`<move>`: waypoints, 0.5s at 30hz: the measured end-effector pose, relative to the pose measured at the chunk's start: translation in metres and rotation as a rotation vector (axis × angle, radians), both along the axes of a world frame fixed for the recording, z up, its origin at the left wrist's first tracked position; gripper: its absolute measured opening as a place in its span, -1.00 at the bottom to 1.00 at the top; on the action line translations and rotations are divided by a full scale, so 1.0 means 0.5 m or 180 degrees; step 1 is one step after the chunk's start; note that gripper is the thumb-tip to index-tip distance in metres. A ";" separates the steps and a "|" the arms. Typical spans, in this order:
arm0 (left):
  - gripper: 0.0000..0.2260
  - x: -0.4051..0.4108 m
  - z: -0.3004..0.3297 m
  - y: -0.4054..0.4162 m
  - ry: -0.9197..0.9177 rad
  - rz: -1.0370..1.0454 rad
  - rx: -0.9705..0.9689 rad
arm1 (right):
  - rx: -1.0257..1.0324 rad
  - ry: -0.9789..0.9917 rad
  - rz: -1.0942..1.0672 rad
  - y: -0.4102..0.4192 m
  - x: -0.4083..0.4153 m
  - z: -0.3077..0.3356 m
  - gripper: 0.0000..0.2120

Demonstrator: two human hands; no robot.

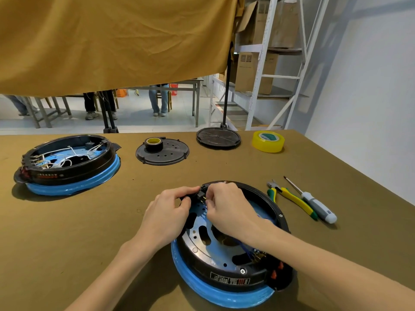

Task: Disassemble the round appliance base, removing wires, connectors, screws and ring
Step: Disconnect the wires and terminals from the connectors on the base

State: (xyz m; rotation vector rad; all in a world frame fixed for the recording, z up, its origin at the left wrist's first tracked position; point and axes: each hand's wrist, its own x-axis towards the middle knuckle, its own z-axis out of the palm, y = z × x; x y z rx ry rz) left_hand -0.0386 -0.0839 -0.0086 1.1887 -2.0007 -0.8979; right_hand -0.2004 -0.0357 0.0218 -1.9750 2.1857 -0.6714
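Observation:
A round appliance base, black with a blue rim and a blue inner plate, lies open side up at the near edge of the table. My left hand grips the black ring at its far left rim, beside a black connector. My right hand reaches inside and pinches thin wires right next to that connector. Blue wires run along the plate under my right forearm toward a terminal block near two red buttons.
A second open base with white wires sits at the far left. Two black round covers lie at the back, one with a tape roll on it. Yellow tape, pliers and a screwdriver lie to the right.

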 end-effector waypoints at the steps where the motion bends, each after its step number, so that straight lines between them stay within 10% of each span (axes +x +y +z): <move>1: -0.67 0.000 0.000 0.001 0.0003 0.0003 0.0008 | 0.0054 -0.0055 -0.0010 -0.003 -0.002 0.004 -0.87; 15: -0.67 0.000 -0.006 -0.004 0.0026 -0.0030 0.0019 | 0.0012 -0.0062 -0.0009 -0.006 -0.001 0.003 -0.87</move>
